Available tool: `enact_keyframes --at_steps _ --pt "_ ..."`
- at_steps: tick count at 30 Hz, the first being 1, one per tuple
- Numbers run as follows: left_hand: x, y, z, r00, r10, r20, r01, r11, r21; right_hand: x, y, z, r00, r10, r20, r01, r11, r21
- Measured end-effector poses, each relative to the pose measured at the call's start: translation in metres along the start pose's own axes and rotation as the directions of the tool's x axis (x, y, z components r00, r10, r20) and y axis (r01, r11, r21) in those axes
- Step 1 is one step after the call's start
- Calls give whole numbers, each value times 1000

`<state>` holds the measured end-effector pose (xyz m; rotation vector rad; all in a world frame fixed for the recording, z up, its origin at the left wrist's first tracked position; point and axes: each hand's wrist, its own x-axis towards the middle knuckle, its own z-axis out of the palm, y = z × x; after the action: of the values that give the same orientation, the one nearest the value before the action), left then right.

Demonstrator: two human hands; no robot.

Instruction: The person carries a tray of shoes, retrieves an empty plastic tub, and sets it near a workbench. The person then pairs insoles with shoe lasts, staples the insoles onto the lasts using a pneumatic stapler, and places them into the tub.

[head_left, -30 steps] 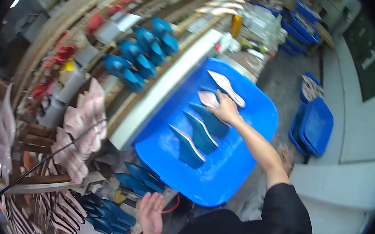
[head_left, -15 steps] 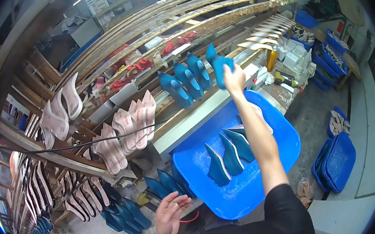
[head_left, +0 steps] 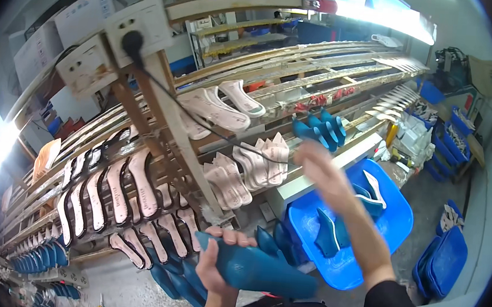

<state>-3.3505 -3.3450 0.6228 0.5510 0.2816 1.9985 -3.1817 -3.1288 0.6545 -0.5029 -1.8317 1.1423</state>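
My left hand grips a blue shoe last near the lower edge, fingers wrapped round its narrow toe end. The wide end points right, toward my body. My right hand is smeared by motion in front of the wooden rack, beside several upright blue lasts. I cannot make out its fingers. Below my right forearm is a blue plastic tub, holding blue lasts with pale insoles on them. Partly behind the held last, more blue lasts lie on the bench.
Pale insoles stand in clusters on the rack, left of the blue lasts. Dark-edged insoles line the left racks. A black cable hangs across from a socket box. Stacked blue tubs stand on the floor at right.
My view has swung left. My left hand, empty before, now holds a blue last. My right hand held a last at the rack; now it is blurred beside the row there. Fewer lasts show in the tub.
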Motion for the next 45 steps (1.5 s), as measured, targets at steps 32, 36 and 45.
enact_keyframes --at_steps 32,36,45 --pt "-84 8 -126 856 -73 -512 91 996 10 -249 48 171 790 351 503 -217 927 -307" --pt "-96 14 -136 856 -16 -517 108 983 147 -258 59 184 847 194 495 -59 960 -275" --pt "-108 34 -169 833 -10 -554 83 991 107 -259 60 210 788 261 557 -81 942 -327"
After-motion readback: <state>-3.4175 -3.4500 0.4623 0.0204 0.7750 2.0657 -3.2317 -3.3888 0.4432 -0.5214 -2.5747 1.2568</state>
